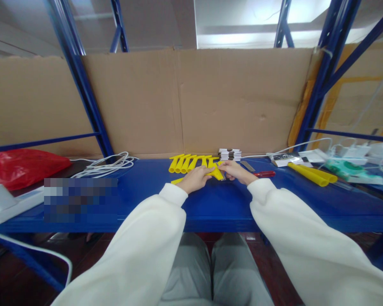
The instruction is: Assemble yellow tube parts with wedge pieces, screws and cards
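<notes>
1. We have the yellow flared-head tool [216, 172] up between both hands, over the middle of the blue bench [210, 204], head toward our right.
2. Our left hand [195, 179] is closed round its handle, thumb on top near the head; the handle's end sticks out left of the hand.
3. Our right hand [236, 171] pinches at the head's right edge, thumb and fingers drawn together (can't tell if a small part sits in that pinch).
4. Just behind the hands we've got a row of yellow tools [187, 163], lying side by side, round ends toward us. The stack of small boxes [230, 154] is right of the row, against the cardboard panel [236, 102].
5. Near our right hand: a grey flat strip [248, 166] and a red-handled tool [264, 174].
6. Further right: two yellow tubes [312, 175], partly overlapping, beside a green-and-white packet [347, 170].
7. Far left: coiled white cable [119, 163] and a red plastic bag [25, 165].
</notes>
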{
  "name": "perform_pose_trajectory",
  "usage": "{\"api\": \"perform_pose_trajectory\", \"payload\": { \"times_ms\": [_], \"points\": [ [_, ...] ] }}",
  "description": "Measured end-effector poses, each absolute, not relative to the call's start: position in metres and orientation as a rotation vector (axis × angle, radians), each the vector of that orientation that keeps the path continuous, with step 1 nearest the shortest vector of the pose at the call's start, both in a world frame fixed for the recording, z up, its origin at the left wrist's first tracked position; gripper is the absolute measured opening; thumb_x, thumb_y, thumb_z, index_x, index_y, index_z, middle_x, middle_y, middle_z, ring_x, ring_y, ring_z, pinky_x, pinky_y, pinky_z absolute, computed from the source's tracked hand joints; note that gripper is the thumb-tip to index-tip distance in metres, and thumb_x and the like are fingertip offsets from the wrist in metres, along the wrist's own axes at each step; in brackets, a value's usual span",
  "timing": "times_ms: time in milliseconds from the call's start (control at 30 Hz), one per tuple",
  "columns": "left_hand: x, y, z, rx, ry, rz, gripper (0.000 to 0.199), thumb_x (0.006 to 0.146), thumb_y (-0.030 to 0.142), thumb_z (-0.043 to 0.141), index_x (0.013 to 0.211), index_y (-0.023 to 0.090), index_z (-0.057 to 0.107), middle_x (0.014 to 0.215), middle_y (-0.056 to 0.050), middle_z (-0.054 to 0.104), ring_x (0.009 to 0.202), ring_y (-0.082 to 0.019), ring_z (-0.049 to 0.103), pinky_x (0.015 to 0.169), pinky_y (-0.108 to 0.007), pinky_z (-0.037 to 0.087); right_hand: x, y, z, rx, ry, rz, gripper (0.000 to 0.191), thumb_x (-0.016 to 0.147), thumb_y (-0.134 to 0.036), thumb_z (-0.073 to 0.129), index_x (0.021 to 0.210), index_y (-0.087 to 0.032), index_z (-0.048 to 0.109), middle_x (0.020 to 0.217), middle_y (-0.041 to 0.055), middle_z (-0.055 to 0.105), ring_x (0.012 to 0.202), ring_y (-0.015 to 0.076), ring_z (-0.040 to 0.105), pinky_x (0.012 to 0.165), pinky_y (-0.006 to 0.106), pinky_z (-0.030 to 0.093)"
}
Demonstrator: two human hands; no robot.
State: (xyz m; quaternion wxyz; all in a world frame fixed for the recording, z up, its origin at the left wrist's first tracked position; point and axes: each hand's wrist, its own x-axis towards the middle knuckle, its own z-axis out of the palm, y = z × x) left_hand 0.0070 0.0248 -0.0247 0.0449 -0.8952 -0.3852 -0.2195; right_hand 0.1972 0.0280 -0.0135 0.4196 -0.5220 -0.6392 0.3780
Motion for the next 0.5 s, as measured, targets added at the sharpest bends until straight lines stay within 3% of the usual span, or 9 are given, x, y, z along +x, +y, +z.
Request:
{"api": "perform_pose_trajectory", "payload": {
  "times_ms": [133, 333, 500],
  "points": [
    [0.0078, 0.0219, -0.0228, -2.712, -1.202, -0.666, 0.040, 0.095, 0.023, 0.050, 0.134, 0.021, 0.062, 0.122, -0.010, 0.069, 0.115, -0.024, 0.063, 0.103, -0.036, 0.047, 0.1982, 0.0233, -0.0133, -1.243, -1.608, 1.143, 0.027, 0.080, -0.034, 0.070, 0.065, -0.019, 0.052, 0.043, -0.0076, 0.041, 0.036, 0.0053, 0.032, 0.035, 0.018, 0.019],
    [0.0083, 0.0163, -0.0202, -2.712, -1.255, -0.649, 0.040, 0.093, 0.020, 0.054, 0.132, 0.022, 0.063, 0.129, -0.010, 0.066, 0.119, -0.025, 0.061, 0.103, -0.035, 0.047, 0.2012, 0.0215, -0.0134, -1.167, -1.639, 1.338, 0.033, 0.076, -0.036, 0.077, 0.067, -0.020, 0.049, 0.043, -0.0089, 0.041, 0.037, 0.0052, 0.035, 0.035, 0.016, 0.024],
    [0.0074, 0.0157, -0.0198, -2.786, -1.226, -0.598, 0.048, 0.091, 0.017, 0.054, 0.139, 0.022, 0.057, 0.135, -0.009, 0.063, 0.124, -0.025, 0.059, 0.105, -0.035, 0.045, 0.2040, 0.0195, -0.0140, -1.156, -1.722, 1.434, 0.031, 0.074, -0.033, 0.079, 0.068, -0.018, 0.052, 0.044, -0.0097, 0.041, 0.036, 0.0029, 0.031, 0.033, 0.014, 0.021]
  ]
}}
